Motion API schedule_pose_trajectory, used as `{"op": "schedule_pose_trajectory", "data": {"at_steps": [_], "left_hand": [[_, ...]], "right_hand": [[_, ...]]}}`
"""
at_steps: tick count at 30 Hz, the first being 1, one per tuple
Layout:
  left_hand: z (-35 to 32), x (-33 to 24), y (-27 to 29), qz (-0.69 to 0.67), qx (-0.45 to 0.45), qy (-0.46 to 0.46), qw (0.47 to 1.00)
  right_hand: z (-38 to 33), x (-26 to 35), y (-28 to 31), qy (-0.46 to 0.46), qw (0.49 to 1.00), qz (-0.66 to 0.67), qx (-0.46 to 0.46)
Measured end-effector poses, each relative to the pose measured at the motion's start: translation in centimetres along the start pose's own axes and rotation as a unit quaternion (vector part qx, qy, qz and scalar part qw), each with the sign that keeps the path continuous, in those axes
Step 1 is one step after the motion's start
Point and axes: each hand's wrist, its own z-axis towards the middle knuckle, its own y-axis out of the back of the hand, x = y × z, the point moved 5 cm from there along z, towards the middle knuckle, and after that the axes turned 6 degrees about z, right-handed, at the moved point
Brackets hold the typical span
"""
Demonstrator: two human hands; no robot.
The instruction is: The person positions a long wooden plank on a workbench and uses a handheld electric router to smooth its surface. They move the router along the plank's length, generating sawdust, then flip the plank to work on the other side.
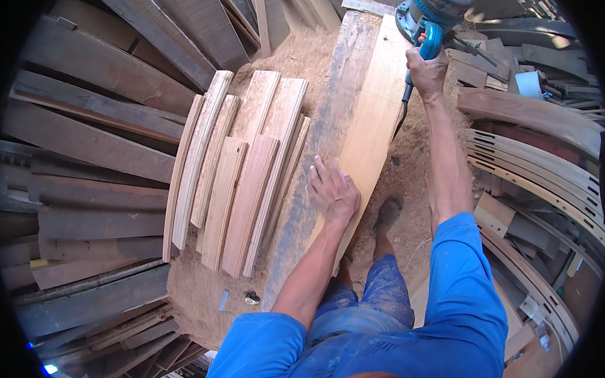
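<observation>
A pale wooden board (373,113) lies lengthwise on a worn, stained workbench plank (332,94). My left hand (334,191) presses flat on the board's near part, fingers spread and holding nothing. Out at the board's far end, my right hand (428,71) wraps round the teal handle of a router (436,8). The router sits at the far right corner of the board, its round base over the edge. A dark cord hangs from its handle down beside the board. What the router's bit touches is hidden.
Several moulded wood strips (248,171) lie left of the bench on sawdust (291,49). A tape measure (252,298) is near their lower end. Dark planks (100,116) lean at left. Slotted curved rails (535,174) and a pale blue container (529,85) are at right.
</observation>
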Motion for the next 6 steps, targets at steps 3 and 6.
{"op": "schedule_pose_trajectory", "data": {"at_steps": [3,6], "left_hand": [[0.2,0.1,-0.4,-0.003,0.01,0.005,1.0],[1.0,0.0,-0.6,-0.009,0.022,0.023,0.999]], "right_hand": [[-4.1,0.9,0.2,-0.024,1.0,-0.009,0.016],[-10.2,3.3,0.3,-0.036,0.997,-0.029,0.06]]}}
